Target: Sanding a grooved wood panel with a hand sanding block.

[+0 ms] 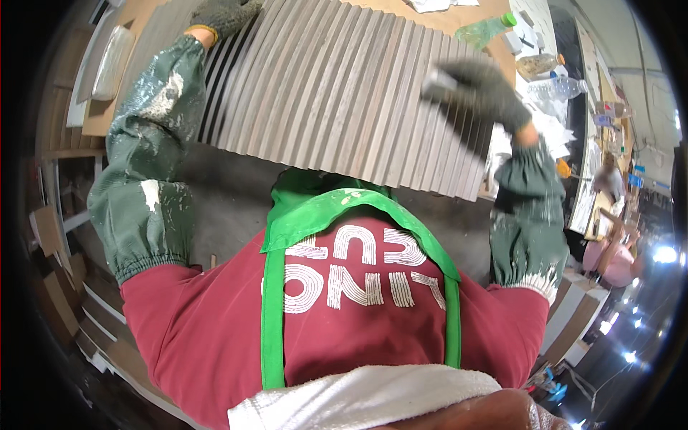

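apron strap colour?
Bright green apron straps over a red shirt; clearest in the head view.

The left hand [222, 16] rests on the ribbed panel's [337, 86] far left corner, the right hand [481, 89] on its right edge.

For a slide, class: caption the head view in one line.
Gloved left hand steadies a ribbed wooden panel while gloved right hand blurs above it.

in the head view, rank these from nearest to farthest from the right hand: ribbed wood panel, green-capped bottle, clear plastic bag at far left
1. Ribbed wood panel: directly under the right hand, which is blurred over its right part.
2. Green-capped bottle: just above the hand, on the bench past the panel's top right.
3. Clear plastic bag: far left, beyond the left hand.
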A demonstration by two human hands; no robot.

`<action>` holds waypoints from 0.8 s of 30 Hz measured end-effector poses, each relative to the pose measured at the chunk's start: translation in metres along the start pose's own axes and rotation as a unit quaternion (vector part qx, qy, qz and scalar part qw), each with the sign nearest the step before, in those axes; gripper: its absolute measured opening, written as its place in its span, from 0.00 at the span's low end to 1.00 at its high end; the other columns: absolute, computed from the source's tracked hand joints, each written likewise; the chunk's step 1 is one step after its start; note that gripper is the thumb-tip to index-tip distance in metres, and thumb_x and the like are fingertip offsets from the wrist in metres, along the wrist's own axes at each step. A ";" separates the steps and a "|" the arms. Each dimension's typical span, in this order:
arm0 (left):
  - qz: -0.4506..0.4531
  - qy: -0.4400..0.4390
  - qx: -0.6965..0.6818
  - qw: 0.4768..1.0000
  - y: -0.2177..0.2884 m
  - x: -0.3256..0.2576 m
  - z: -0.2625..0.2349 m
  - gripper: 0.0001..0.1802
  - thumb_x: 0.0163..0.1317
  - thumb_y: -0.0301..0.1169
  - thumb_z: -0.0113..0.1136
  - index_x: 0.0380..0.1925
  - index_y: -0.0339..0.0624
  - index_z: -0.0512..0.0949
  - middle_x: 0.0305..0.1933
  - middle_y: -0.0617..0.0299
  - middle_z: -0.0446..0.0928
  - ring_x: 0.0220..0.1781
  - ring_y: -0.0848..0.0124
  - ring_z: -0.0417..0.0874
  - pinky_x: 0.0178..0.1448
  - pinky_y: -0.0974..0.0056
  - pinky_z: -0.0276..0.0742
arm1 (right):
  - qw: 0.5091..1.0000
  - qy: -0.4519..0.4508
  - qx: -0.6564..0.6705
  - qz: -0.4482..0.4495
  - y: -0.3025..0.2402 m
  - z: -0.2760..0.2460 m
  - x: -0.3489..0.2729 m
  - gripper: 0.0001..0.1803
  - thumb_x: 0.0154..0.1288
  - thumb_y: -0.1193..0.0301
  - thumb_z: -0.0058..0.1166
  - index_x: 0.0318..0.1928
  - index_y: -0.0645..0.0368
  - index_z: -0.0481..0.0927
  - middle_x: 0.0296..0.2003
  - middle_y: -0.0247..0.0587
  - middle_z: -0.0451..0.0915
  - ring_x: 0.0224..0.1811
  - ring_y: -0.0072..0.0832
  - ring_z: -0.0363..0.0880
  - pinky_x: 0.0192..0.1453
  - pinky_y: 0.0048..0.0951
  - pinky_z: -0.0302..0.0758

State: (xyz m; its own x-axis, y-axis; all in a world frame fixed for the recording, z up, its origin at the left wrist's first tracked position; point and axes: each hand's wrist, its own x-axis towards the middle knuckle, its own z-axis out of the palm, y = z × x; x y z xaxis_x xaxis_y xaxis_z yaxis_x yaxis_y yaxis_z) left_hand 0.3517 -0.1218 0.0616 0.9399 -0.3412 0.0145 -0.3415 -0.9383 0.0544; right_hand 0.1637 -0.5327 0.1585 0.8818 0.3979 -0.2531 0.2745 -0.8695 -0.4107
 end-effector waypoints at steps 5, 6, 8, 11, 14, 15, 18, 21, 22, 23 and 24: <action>0.049 -0.025 0.011 0.998 -0.030 0.042 -0.022 0.30 0.63 0.56 0.43 0.55 0.47 0.74 0.58 0.54 0.73 0.61 0.56 0.72 0.65 0.55 0.64 | 0.969 0.226 -0.089 0.054 0.074 -0.004 0.082 0.31 0.57 0.48 0.59 0.55 0.55 0.76 0.50 0.45 0.79 0.52 0.36 0.78 0.56 0.35 0.74; 0.081 -0.024 0.000 0.996 -0.021 0.059 -0.007 0.30 0.63 0.56 0.43 0.55 0.47 0.74 0.58 0.54 0.73 0.61 0.56 0.72 0.65 0.55 0.64 | 0.964 0.227 -0.116 0.078 0.073 -0.002 0.071 0.31 0.57 0.46 0.57 0.54 0.55 0.77 0.50 0.45 0.79 0.51 0.35 0.78 0.56 0.37 0.73; 0.089 -0.023 -0.055 0.994 -0.036 0.053 0.014 0.31 0.63 0.56 0.43 0.53 0.46 0.76 0.57 0.53 0.75 0.60 0.56 0.72 0.65 0.57 0.64 | 0.967 0.195 -0.095 0.137 0.029 0.012 0.051 0.30 0.58 0.47 0.57 0.53 0.55 0.77 0.50 0.45 0.79 0.51 0.35 0.78 0.56 0.36 0.73; 0.100 -0.060 -0.129 0.985 -0.039 0.050 0.020 0.32 0.63 0.57 0.42 0.52 0.45 0.76 0.57 0.54 0.75 0.61 0.56 0.72 0.65 0.58 0.63 | 0.970 0.173 -0.038 0.167 -0.050 0.032 -0.006 0.28 0.58 0.49 0.58 0.49 0.58 0.79 0.45 0.47 0.80 0.48 0.39 0.78 0.53 0.36 0.74; 0.147 -0.009 -0.145 0.978 -0.023 0.071 0.053 0.33 0.64 0.58 0.41 0.53 0.43 0.76 0.58 0.54 0.74 0.61 0.56 0.71 0.66 0.58 0.63 | 0.966 0.150 -0.013 0.209 -0.101 0.070 -0.071 0.23 0.55 0.56 0.61 0.47 0.57 0.80 0.44 0.47 0.80 0.46 0.43 0.77 0.53 0.37 0.72; 0.118 -0.010 -0.132 0.984 -0.028 0.053 0.039 0.33 0.64 0.58 0.40 0.53 0.43 0.76 0.58 0.54 0.74 0.62 0.56 0.71 0.66 0.58 0.62 | 0.974 0.139 -0.015 0.177 -0.108 0.070 -0.096 0.23 0.53 0.58 0.62 0.46 0.57 0.80 0.44 0.46 0.80 0.47 0.42 0.77 0.53 0.37 0.72; 0.134 -0.016 -0.144 0.980 -0.027 0.051 0.034 0.34 0.63 0.59 0.40 0.54 0.43 0.75 0.59 0.54 0.74 0.62 0.57 0.71 0.67 0.57 0.61 | 0.969 0.072 0.025 0.233 -0.147 0.072 -0.128 0.21 0.54 0.63 0.62 0.48 0.57 0.79 0.43 0.45 0.80 0.47 0.41 0.78 0.53 0.36 0.73; 0.160 -0.008 -0.148 0.976 -0.025 0.057 0.040 0.35 0.63 0.60 0.41 0.54 0.43 0.75 0.59 0.54 0.73 0.63 0.57 0.70 0.67 0.57 0.61 | 0.932 0.094 0.138 0.321 -0.153 0.075 -0.141 0.22 0.56 0.68 0.61 0.52 0.58 0.77 0.43 0.47 0.81 0.45 0.40 0.80 0.51 0.35 0.75; 0.154 -0.006 -0.146 0.977 -0.022 0.055 0.039 0.34 0.63 0.59 0.41 0.54 0.43 0.75 0.59 0.54 0.73 0.63 0.57 0.70 0.67 0.57 0.61 | 0.911 0.190 0.115 0.349 -0.149 0.075 -0.135 0.22 0.56 0.67 0.61 0.52 0.58 0.77 0.43 0.47 0.81 0.45 0.39 0.80 0.50 0.35 0.76; 0.145 -0.003 -0.143 0.979 -0.020 0.054 0.038 0.34 0.64 0.59 0.41 0.54 0.43 0.75 0.59 0.54 0.73 0.63 0.57 0.70 0.67 0.57 0.61 | 0.880 0.283 0.089 0.370 -0.144 0.075 -0.129 0.23 0.56 0.67 0.61 0.53 0.59 0.77 0.44 0.48 0.81 0.44 0.39 0.81 0.50 0.34 0.76; 0.152 0.002 -0.148 0.977 -0.020 0.053 0.037 0.33 0.64 0.58 0.42 0.54 0.43 0.75 0.58 0.54 0.74 0.62 0.57 0.71 0.66 0.58 0.62 | 0.875 0.316 0.037 0.364 -0.136 0.081 -0.124 0.24 0.55 0.67 0.62 0.53 0.59 0.76 0.44 0.49 0.81 0.44 0.38 0.81 0.50 0.34 0.76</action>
State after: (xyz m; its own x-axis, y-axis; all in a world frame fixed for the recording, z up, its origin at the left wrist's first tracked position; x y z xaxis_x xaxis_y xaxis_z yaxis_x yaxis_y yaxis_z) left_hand 0.4083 -0.1236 0.0245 0.7951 -0.6014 0.0789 -0.5894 -0.7354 0.3343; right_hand -0.0141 -0.4401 0.1749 0.8552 -0.5156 0.0536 -0.4538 -0.7947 -0.4032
